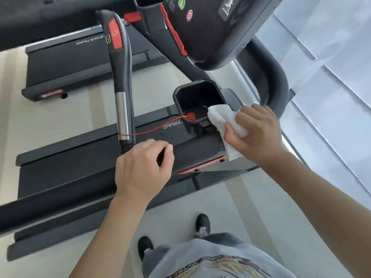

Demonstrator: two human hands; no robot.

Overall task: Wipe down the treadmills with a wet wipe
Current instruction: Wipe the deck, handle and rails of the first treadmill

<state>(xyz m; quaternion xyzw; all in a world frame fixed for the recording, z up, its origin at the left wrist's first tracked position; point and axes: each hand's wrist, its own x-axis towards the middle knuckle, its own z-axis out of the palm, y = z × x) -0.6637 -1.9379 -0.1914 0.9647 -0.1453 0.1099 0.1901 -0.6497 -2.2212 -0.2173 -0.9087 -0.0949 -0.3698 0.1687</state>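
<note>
Right hand (255,131) pinched the wipe (224,121) at the cup holder (197,93) rim | left hand (142,169) hung loosely curled, holding nothing | risk, we judged: wipe could snag the red cord (152,129) and pull its clip (190,115) free.

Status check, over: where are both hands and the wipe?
Right hand grips wet wipe at cup holder rim. Left hand loosely curled, empty, near handrail. Red safety cord trails out of holder.

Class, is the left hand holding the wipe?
No: the right hand grips the wipe; the left hand holds nothing.
</note>
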